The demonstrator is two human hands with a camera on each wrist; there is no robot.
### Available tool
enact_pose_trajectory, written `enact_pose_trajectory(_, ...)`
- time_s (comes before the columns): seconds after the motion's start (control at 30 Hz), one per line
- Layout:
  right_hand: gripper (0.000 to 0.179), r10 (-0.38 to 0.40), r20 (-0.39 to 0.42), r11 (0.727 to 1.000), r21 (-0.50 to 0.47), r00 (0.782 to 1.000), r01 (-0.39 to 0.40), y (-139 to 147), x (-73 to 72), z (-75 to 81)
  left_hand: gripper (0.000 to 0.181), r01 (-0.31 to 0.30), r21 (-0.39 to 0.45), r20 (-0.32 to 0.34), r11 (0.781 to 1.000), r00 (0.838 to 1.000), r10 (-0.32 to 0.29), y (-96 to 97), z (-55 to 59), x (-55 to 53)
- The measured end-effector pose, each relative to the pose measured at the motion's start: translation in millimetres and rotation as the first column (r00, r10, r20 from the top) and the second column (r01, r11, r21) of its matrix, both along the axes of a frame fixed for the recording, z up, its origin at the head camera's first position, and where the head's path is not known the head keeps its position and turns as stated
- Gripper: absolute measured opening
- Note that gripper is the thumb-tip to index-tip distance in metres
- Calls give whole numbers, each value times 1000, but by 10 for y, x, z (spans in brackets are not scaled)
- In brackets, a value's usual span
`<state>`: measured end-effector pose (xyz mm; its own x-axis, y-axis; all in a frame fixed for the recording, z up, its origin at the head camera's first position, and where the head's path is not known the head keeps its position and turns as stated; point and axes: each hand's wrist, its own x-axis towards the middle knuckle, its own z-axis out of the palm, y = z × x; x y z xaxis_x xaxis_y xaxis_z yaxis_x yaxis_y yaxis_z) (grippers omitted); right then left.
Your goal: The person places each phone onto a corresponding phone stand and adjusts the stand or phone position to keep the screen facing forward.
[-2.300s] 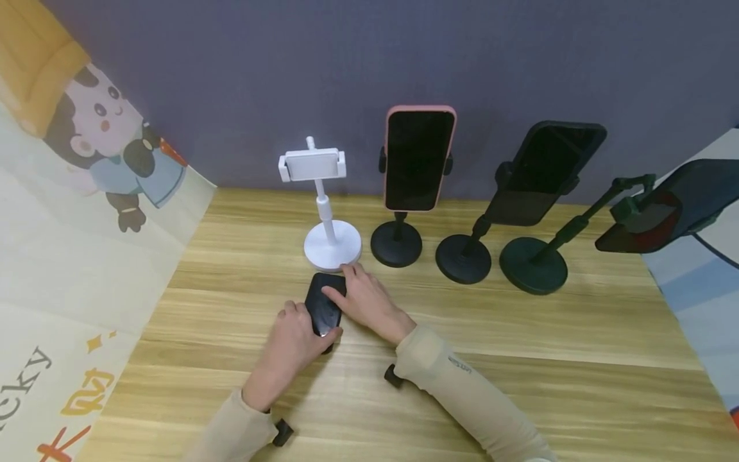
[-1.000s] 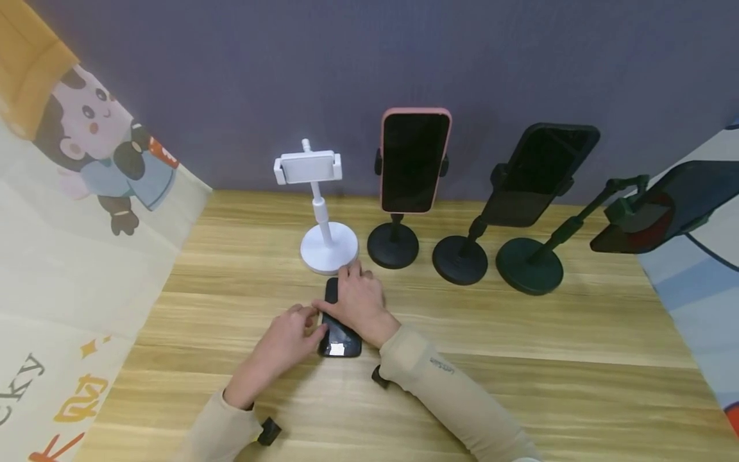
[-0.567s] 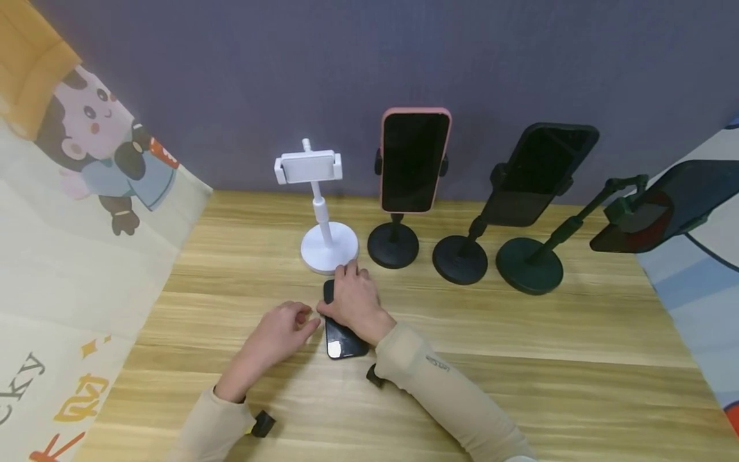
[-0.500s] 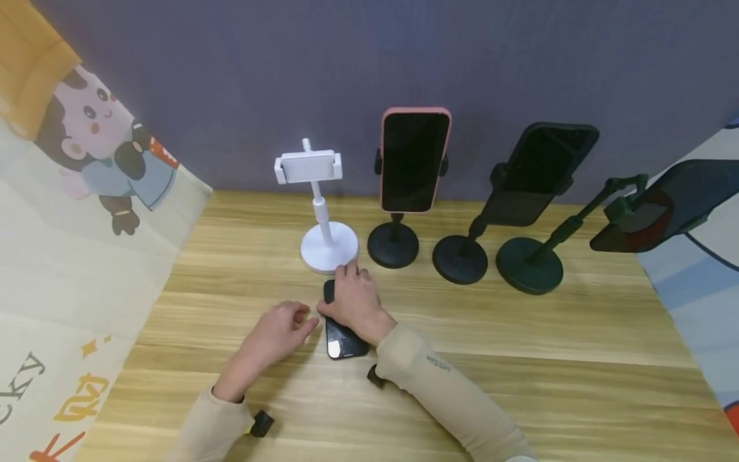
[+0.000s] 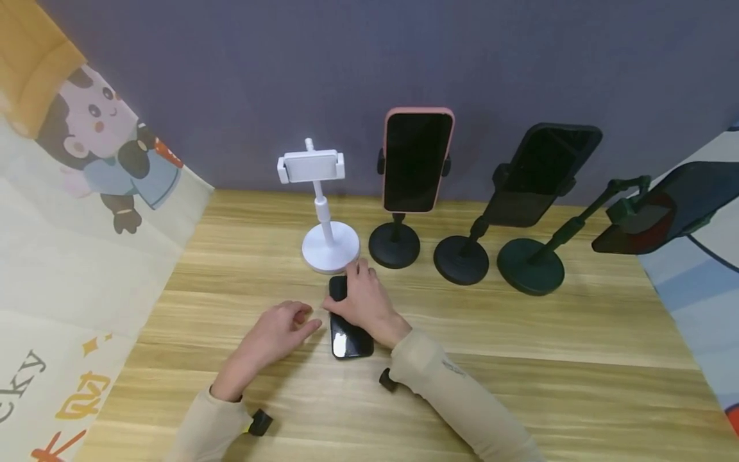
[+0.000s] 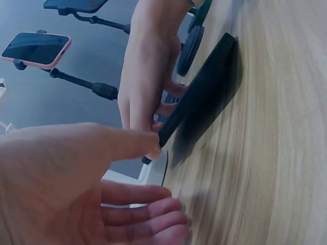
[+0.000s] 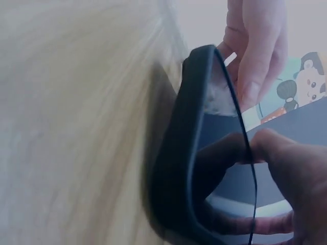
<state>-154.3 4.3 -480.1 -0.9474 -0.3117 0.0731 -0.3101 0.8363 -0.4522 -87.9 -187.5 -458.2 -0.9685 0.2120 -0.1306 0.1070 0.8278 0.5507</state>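
Observation:
A black smartphone [image 5: 352, 340], screen up with a bright reflection at its near end, is held by my right hand [image 5: 369, 305] in front of the white stand. The right thumb lies at the phone's left edge and the fingers reach over to its far right side. In the right wrist view, the phone [image 7: 176, 158] casts a shadow on the tabletop close beneath it. My left hand [image 5: 278, 330] is just left of the phone, holding nothing, its fingers loosely bent and thumb extended. The white phone stand [image 5: 331, 247] has an unoccupied clamp [image 5: 312, 167].
To the right of the white stand are a black stand [image 5: 395, 246] with a pink-cased phone [image 5: 418, 160], another black stand [image 5: 461, 260] with a black phone [image 5: 537, 173], and a dark green stand [image 5: 531, 266] with a tilted phone [image 5: 693, 199]. A dark partition [image 5: 260, 83] rises behind.
Earlier both hands held the phone at a slant. It has since turned, its near end swinging right. The left hand has let go and moved left; the right hand keeps its grip.

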Motion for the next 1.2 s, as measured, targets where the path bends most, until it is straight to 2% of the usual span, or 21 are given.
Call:
enact_pose_trajectory(0.17,65,-2,39,992,-123,999,6,78,-17,26,36,85,41,-22,996,996,-84,19,-2,-6)
enact_pose_trajectory(0.3,59,-9,16,978,-209,1000,12,136,-15,60,28,141,44,-98,989,986,-136,48,-5,-6)
enact_pose_trajectory(0.43,58,-12,-89,951,-308,996,-16,186,-4,101,25,153,43,-170,987,975,-143,86,0,-7)
enact_pose_trajectory(0.53,58,-21,-207,924,-378,978,-60,218,-5,125,25,158,59,-211,986,967,-142,121,9,-12)
enact_pose_trajectory(0.63,58,-37,-335,903,-416,942,-112,243,-9,148,24,168,77,-249,983,958,-144,158,10,-20)
enact_pose_trajectory(0.77,59,-48,-479,881,-433,876,-188,270,-6,194,23,174,108,-297,979,945,-135,190,11,-29)
enact_pose_trajectory(0.97,60,-59,-625,849,-442,778,-290,327,-5,313,25,203,190,-383,961,916,-118,229,42,-32)
enact_pose_trajectory(1.07,58,-77,-688,840,-434,721,-325,357,-19,407,27,266,236,-441,935,886,-140,256,62,-26)
enact_pose_trajectory(1.2,60,-104,-755,835,-419,648,-355,389,-33,555,30,383,288,-537,878,824,-183,306,67,-26)
